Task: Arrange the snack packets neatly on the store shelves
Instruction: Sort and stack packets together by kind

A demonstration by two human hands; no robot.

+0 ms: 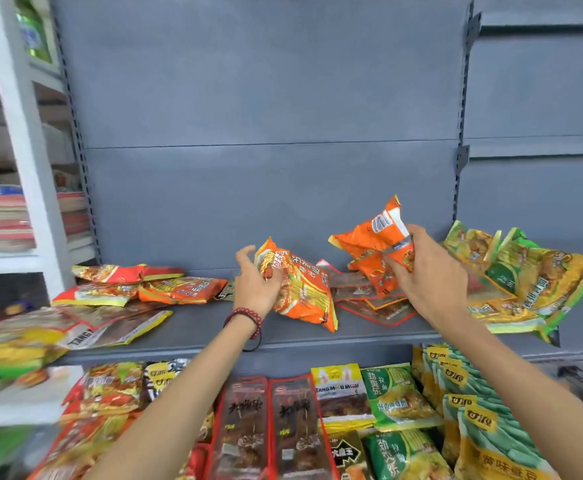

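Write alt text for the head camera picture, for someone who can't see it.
A person's left hand grips an orange snack packet at a grey shelf while the right hand holds up a second orange packet. Loose packets lie to the left, yellow-green packets are heaped at the right, and snack rows sit lower down.

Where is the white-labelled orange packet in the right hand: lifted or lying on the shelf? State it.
Lifted. The right hand grips the orange packet in the air, above the flat packets lying on the shelf.
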